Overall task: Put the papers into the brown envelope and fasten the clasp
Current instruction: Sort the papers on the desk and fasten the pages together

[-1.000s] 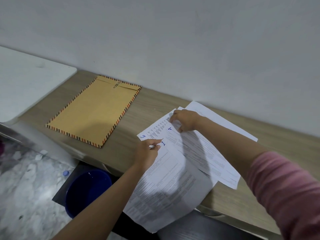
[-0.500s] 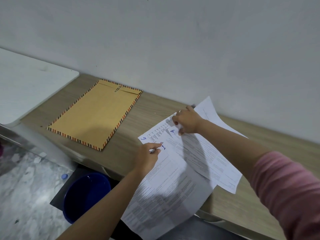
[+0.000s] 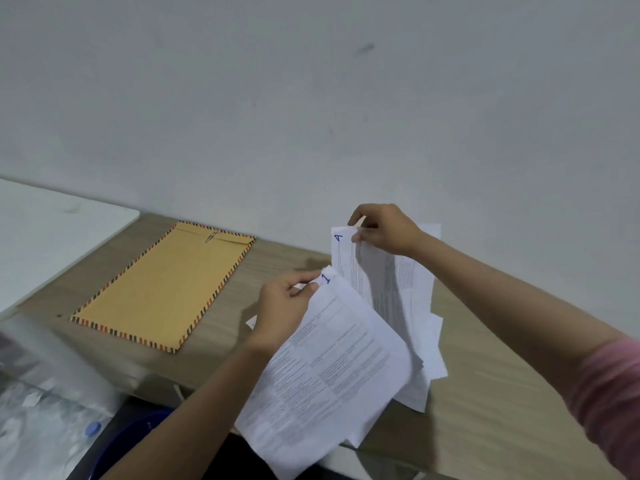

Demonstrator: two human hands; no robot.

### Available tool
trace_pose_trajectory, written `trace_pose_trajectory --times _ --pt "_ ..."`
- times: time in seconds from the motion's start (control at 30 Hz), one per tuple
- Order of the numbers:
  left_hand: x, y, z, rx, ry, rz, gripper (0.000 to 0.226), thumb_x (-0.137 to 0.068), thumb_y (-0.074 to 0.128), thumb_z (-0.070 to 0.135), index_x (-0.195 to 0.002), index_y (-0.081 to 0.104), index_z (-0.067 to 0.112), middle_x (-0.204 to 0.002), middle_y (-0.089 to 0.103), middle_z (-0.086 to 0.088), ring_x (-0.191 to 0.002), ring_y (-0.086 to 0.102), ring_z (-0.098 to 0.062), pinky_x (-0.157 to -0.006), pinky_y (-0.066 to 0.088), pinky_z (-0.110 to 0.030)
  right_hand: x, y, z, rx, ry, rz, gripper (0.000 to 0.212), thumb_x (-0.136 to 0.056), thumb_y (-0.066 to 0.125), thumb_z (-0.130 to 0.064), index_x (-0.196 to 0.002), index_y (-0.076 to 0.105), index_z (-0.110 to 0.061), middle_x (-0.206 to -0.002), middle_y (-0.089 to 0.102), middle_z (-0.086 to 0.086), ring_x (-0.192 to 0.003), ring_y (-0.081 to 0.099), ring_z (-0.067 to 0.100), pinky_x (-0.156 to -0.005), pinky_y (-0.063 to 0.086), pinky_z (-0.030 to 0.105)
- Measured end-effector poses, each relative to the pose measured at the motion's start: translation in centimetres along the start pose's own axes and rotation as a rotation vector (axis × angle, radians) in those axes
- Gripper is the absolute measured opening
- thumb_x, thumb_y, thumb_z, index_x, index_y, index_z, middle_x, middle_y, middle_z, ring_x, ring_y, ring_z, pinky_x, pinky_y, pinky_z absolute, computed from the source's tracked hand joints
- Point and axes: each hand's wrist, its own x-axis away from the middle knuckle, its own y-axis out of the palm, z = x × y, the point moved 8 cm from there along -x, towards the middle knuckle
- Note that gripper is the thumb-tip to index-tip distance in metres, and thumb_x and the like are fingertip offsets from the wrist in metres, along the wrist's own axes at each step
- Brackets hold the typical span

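Observation:
A brown envelope point(image 3: 166, 285) with a striped border lies flat on the wooden table point(image 3: 491, 403), its metal clasp point(image 3: 210, 237) at the far end. To its right, my left hand point(image 3: 285, 308) pinches the top corner of a printed sheet marked "1" point(image 3: 332, 368), which hangs over the table's front edge. My right hand point(image 3: 382, 228) pinches the top of other printed papers point(image 3: 384, 271), one marked "4", lifted upright off the table. More sheets point(image 3: 431, 358) lie under them. Both hands are well right of the envelope.
A grey wall point(image 3: 311, 98) runs right behind the table. A white surface point(image 3: 52, 223) sits at the left. Below the front edge stands a dark blue bucket point(image 3: 131, 441) on a marbled floor point(image 3: 34, 438).
My right hand has lifted its papers from flat on the table to upright. My left hand has raised the corner of the sheet marked "1". The camera view has tilted up.

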Motion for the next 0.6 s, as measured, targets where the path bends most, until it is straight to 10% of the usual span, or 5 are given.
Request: trace_pose_trajectory --times 0.33,0.6 --pt "-0.9 5.8 8.8 0.028 0.236 0.083 0.018 -0.085 0.067 0.007 -0.098 0.074 0.018 -0.089 0.07 -0.009 -0.059 0.053 0.0 -0.068 0.045 -0.024 7.7 -7.2 3.0 -0.397 0.127 0.445 0.015 -0.076 0.074 -0.013 -0.091 0.073 -0.016 -0.064 0.065 -0.005 -0.056 0.056 -0.001 -0.06 0.044 0.01" --pt "0.4 10.7 10.6 -0.019 0.397 0.073 0.017 -0.086 0.065 0.005 -0.097 0.074 0.015 -0.092 0.069 0.014 -0.088 0.062 0.004 -0.077 0.045 -0.009 13.6 -6.5 5.0 -0.664 0.152 0.575 0.014 -0.086 0.064 -0.01 -0.095 0.072 -0.016 -0.083 0.072 -0.007 -0.068 0.063 -0.005 -0.062 0.045 0.01"
